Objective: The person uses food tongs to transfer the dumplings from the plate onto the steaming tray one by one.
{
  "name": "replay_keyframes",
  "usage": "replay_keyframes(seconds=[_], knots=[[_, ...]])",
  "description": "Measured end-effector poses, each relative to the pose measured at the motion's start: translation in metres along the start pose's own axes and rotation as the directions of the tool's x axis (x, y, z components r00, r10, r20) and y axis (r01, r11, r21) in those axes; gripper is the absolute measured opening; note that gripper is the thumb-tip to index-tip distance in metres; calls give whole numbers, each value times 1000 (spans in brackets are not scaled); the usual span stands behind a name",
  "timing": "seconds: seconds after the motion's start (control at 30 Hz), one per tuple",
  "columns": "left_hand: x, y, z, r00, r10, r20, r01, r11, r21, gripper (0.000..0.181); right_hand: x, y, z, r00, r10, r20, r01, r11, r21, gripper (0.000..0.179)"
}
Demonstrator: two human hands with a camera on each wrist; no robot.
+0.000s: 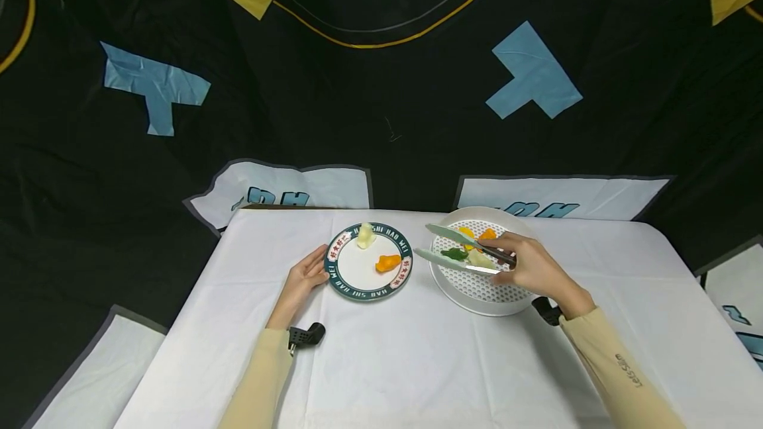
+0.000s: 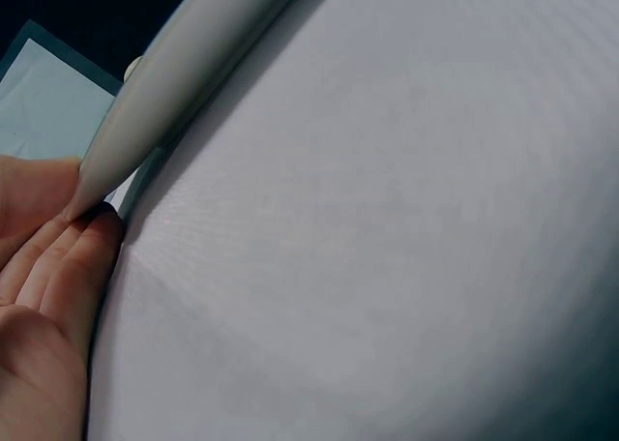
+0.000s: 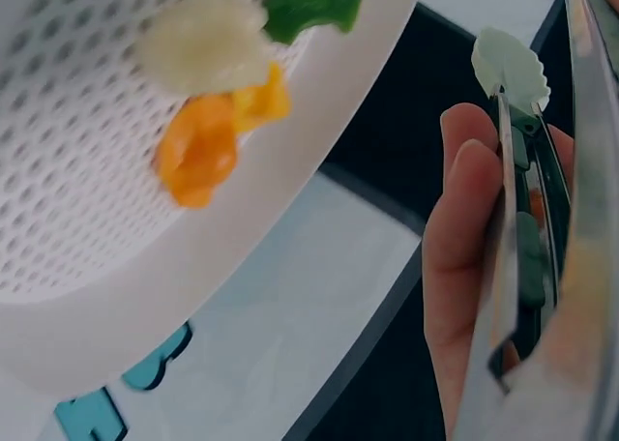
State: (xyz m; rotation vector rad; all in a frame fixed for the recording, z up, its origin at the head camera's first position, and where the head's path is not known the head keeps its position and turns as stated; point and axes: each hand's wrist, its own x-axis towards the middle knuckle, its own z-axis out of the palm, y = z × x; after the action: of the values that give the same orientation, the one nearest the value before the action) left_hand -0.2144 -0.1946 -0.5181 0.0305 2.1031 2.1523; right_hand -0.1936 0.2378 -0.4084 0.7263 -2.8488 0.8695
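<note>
My left hand (image 1: pixel 305 278) pinches the left rim of a round plate (image 1: pixel 357 271), white with a dark green lettered border. In the left wrist view, the thumb is above the plate's edge (image 2: pixel 193 73) and the fingers beneath. On the plate lie a pale chunk (image 1: pixel 365 236) and an orange piece (image 1: pixel 388 263). My right hand (image 1: pixel 536 269) holds metal tongs (image 1: pixel 453 236) with pale green tips, arms spread, above a white perforated basket (image 1: pixel 467 299). Inside the basket are a green piece (image 1: pixel 455 253), a pale chunk (image 3: pixel 203 43), an orange piece (image 3: pixel 197 149) and a yellow piece (image 3: pixel 261 98).
Plate and basket stand side by side on a table with a white cloth (image 1: pixel 387 363). Behind the table hangs a black backdrop (image 1: pixel 381 104) with blue and yellow patches. Lettered white panels (image 1: pixel 560 194) show along the far edge.
</note>
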Motion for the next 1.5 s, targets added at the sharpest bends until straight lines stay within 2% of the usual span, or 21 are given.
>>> replay_keyframes(seconds=[0.4,0.77,1.5], knots=[[1,0,0,1000,-4,-2,4,1000,-11,67,29,-25,28,996,-67,66,70,997,-31,65],[1,-1,0,1000,1,-4,-1,1000,-12,67,46,-34,57,987,-26,160,35,998,-58,67],[1,-1,-1,1000,1,-6,-1,1000,-26,68,60,-39,67,974,16,225,11,993,-116,62]])
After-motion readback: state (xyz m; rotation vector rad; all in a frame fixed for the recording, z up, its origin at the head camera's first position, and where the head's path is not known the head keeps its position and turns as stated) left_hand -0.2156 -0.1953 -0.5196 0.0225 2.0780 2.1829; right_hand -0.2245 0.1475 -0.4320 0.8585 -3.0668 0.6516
